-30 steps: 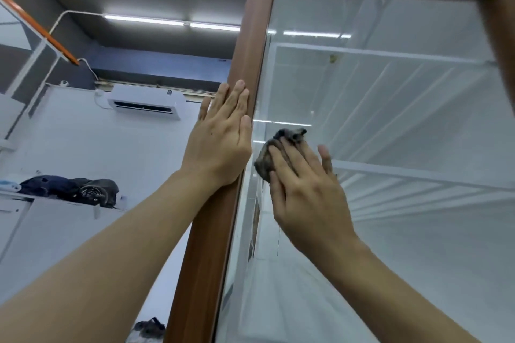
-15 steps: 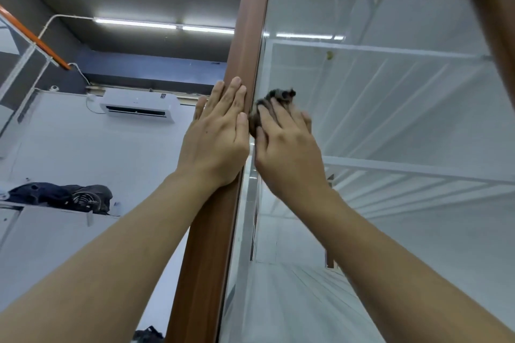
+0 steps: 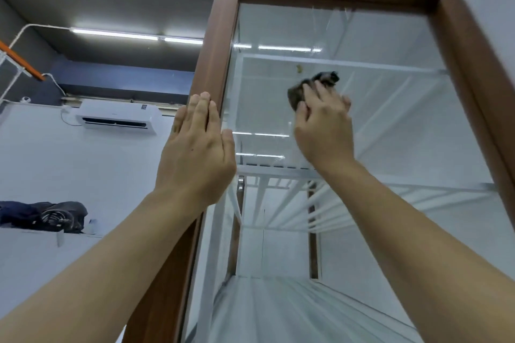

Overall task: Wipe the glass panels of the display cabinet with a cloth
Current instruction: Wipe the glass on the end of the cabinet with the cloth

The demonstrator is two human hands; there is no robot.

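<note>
Right hand [image 3: 324,131] with cloth [image 3: 296,95], now farther right on glass [image 3: 390,133]

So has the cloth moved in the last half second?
Yes. The cloth under the right hand has slid rightward across the glass, away from the left wooden post.

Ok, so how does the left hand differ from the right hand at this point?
The left hand lies flat with straight fingers; the right hand has its fingers bent round a dark cloth. The left hand rests on the brown wooden frame, while the right hand presses the cloth against the glass panel. The left hand holds nothing; the right hand holds the cloth. Both are raised, backs toward the camera.
</note>
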